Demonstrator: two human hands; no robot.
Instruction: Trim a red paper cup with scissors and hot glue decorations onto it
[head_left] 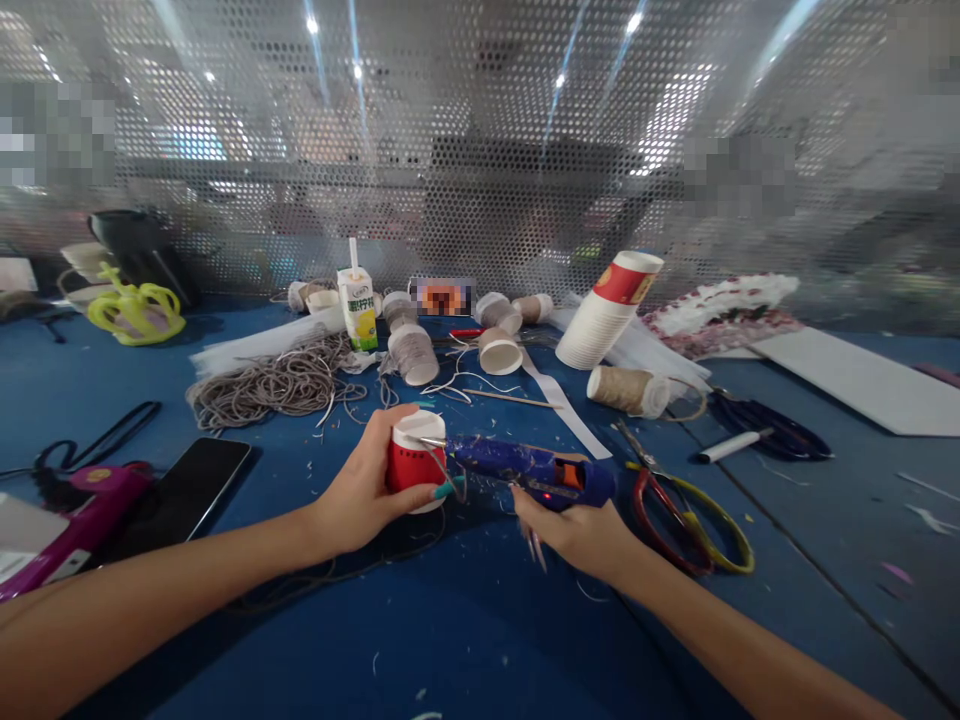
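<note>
My left hand [360, 485] is wrapped round a red and white paper cup [414, 462] above the blue table. A strand of grey cord [460, 487] hangs by the cup near my left thumb. In my right hand [577, 530] is a blue glue gun [517, 465], with a small red light lit on its side. The gun's nozzle points left and lies at the cup's upper part; whether it touches cannot be made out. The fingers of my right hand are partly hidden under the gun.
Scissors [694, 525] lie right of my right hand. A phone [187, 485] and a purple tool [71, 530] are at left. Behind stand a cord bundle [277, 385], a drink carton [358, 310], cord-wrapped cups [412, 352] and a cup stack [604, 315]. A white board [870, 375] lies far right.
</note>
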